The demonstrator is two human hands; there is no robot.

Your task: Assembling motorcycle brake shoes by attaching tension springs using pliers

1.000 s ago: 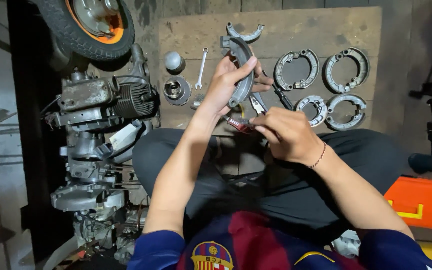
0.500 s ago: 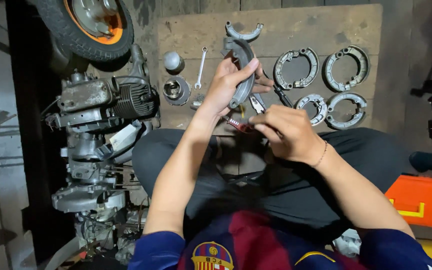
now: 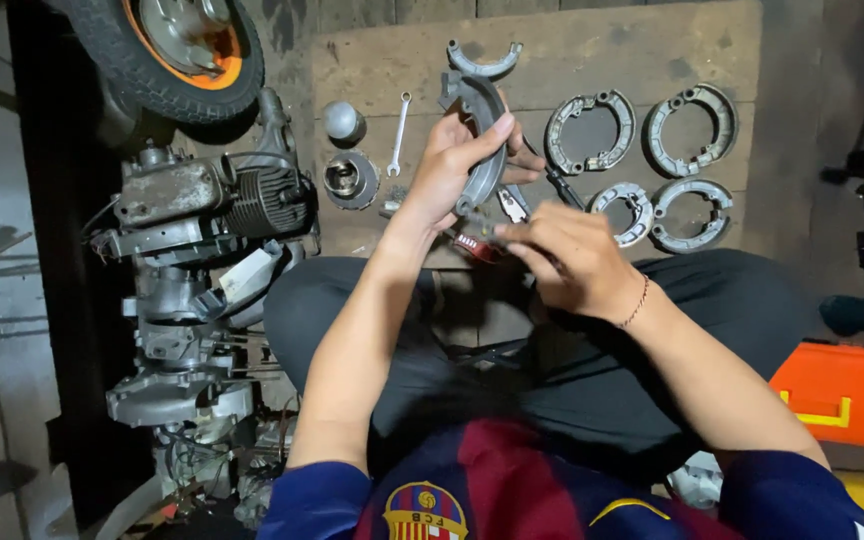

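Note:
My left hand (image 3: 457, 165) grips a curved grey brake shoe (image 3: 484, 125) and holds it up above the wooden board (image 3: 592, 45). Just below and to the right, my right hand (image 3: 572, 255) pinches a small dark tool or part against the lower end of that shoe; what it is stays unclear. A red-handled tool (image 3: 472, 245) lies under my hands, partly hidden. Several assembled brake shoe pairs (image 3: 592, 130) lie on the board to the right.
A dismantled engine (image 3: 192, 260) sits on the floor at the left, below an orange-rimmed wheel (image 3: 177, 45). A spanner (image 3: 397, 135), a round metal part (image 3: 350, 180) and a loose shoe (image 3: 482, 62) lie on the board. An orange case (image 3: 842, 390) stands at the right.
Both hands stay almost still. My right hand has edged slightly closer to the lower end of the brake shoe.

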